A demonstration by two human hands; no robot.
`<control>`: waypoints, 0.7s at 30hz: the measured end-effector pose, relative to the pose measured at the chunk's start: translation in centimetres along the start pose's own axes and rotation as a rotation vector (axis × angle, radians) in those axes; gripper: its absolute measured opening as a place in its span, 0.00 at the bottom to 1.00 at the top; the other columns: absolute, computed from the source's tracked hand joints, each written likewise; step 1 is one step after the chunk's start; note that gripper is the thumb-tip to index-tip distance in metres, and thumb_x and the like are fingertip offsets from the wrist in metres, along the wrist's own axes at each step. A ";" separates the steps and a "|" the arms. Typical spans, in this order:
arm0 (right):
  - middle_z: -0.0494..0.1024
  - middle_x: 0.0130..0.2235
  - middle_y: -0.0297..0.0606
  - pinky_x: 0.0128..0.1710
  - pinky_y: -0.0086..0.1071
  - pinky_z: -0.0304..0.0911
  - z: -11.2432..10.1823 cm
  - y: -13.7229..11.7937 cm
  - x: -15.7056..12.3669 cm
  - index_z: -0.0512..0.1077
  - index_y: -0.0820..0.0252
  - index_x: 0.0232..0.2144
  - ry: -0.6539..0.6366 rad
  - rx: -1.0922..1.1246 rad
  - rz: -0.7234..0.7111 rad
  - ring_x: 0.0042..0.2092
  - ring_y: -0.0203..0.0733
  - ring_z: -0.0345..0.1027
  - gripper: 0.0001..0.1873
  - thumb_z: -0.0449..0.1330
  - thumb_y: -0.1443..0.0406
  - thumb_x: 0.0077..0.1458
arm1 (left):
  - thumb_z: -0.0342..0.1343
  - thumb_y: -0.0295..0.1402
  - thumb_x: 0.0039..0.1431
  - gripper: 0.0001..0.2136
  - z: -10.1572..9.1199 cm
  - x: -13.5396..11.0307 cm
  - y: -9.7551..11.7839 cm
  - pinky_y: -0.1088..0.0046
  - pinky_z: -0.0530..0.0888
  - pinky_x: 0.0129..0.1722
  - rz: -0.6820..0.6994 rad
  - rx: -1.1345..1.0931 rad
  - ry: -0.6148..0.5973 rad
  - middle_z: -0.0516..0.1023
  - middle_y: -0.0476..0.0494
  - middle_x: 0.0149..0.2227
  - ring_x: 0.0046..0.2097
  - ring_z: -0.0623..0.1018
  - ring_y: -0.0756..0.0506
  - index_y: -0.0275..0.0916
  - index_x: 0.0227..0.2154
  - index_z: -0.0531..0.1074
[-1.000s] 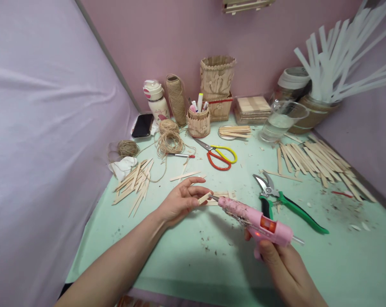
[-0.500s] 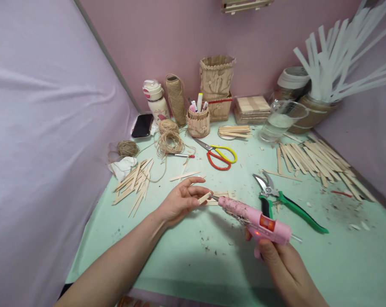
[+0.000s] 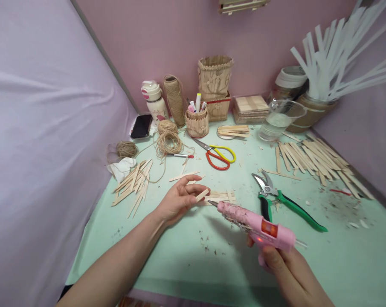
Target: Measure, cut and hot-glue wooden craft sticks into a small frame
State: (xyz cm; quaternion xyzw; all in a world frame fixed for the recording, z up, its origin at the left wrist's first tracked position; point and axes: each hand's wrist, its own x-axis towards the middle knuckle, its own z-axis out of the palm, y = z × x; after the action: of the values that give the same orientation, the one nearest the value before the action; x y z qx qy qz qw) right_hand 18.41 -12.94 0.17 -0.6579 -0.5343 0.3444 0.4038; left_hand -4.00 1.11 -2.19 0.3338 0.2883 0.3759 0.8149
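Note:
Between the thumb and fingers of my left hand [image 3: 181, 198] is a short wooden craft stick [image 3: 202, 195], tilted up to the right. My right hand [image 3: 284, 264] is wrapped round the handle of a pink hot glue gun [image 3: 256, 224], whose orange light glows. Its metal nozzle points left, just below and right of the stick and apart from it. Behind the nozzle, flat on the table, lie several craft sticks side by side with a short crosspiece [image 3: 230, 196] over them. My left hand partly hides that panel.
Green-handled pruning shears [image 3: 276, 198] lie open right of the glue gun. Beyond my hands are scissors [image 3: 216, 155], twine [image 3: 169, 143] and a pen holder [image 3: 197, 121]. Loose sticks are piled left [image 3: 133, 181] and right [image 3: 317, 162]. A cup of water [image 3: 276, 123] stands at back right.
The glue gun has moved slightly down and right, so its nozzle has come away from the short craft stick. My left hand still pinches the stick, nearly in the same spot.

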 end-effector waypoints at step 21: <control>0.74 0.24 0.37 0.34 0.36 0.72 0.6 0.0 0.0 0.79 0.56 0.34 0.018 -0.003 0.046 0.27 0.45 0.69 0.29 0.50 0.41 0.59 | 0.75 0.27 0.38 0.28 0.0 0.2 -0.1 0.69 0.73 0.46 -0.007 0.071 -0.033 0.84 0.42 0.39 0.41 0.82 0.45 0.40 0.46 0.73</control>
State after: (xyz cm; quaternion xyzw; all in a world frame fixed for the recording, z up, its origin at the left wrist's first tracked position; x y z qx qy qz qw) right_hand 17.85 -12.87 -0.11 -0.6737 -0.5157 0.3472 0.3996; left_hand -3.88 1.18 -2.31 0.3679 0.2890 0.3570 0.8085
